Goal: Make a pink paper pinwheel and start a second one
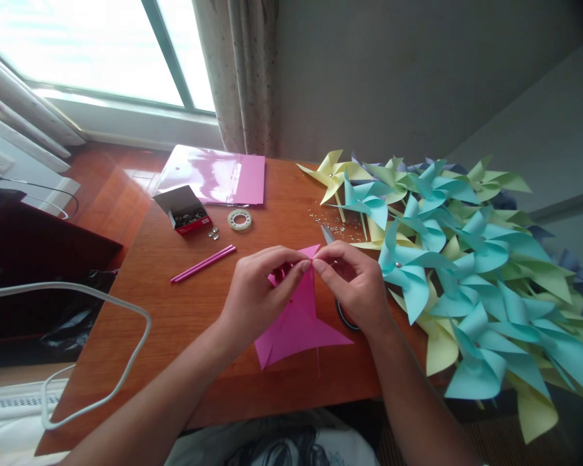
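Observation:
A bright pink paper sheet (291, 330), cut into pointed flaps, hangs from my two hands above the front of the table. My left hand (265, 288) pinches its top edge between thumb and fingers. Close against it, my right hand (352, 278) pinches the same upper part, fingertips nearly meeting. Whatever small thing lies between the fingertips is too small to make out. Behind my right hand lies a pair of scissors (344, 315), blade tip and dark handle showing, the rest hidden.
Many teal, yellow and green paper pinwheels (480, 349) pile up on the right. Two pink sticks (203, 264), an open small box (187, 213) of fasteners, a tape roll (240, 220) and pink sheets in a clear sleeve (214, 175) lie left. A white cable (143, 336) loops at the table's left edge.

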`<state>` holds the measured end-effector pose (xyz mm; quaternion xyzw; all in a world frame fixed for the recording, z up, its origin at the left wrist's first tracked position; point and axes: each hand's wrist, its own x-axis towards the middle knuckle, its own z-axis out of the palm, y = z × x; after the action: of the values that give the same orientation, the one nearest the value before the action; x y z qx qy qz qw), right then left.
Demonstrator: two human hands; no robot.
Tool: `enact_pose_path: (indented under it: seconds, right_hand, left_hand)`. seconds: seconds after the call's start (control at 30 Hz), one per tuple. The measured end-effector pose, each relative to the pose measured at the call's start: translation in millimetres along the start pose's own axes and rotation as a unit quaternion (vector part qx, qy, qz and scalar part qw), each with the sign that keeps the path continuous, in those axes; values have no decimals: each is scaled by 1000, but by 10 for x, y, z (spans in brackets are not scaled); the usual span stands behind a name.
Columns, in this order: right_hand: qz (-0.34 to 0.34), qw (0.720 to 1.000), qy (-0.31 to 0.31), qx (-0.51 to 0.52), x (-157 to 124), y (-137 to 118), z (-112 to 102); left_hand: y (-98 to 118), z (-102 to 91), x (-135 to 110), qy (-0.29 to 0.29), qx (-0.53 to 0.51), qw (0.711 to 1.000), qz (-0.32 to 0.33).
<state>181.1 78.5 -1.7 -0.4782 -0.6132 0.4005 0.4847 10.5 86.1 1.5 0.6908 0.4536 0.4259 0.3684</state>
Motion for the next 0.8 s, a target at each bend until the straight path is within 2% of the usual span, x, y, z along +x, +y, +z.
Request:
enact_pose_path:
  seconds: [0.17,0.47,0.8]
  right_hand:
    - [7,1000,-9,4,-1,-4,-5]
    - [13,1000,-7,3,3,-12,2]
    - [20,1000,-13,4,1,3,21]
  left_hand:
    - [1,3,2,-2,-5,1000,8]
    - [8,17,-8,-7,-72,996,-51]
    - [-17,17,-23,-16,-62,997,-48]
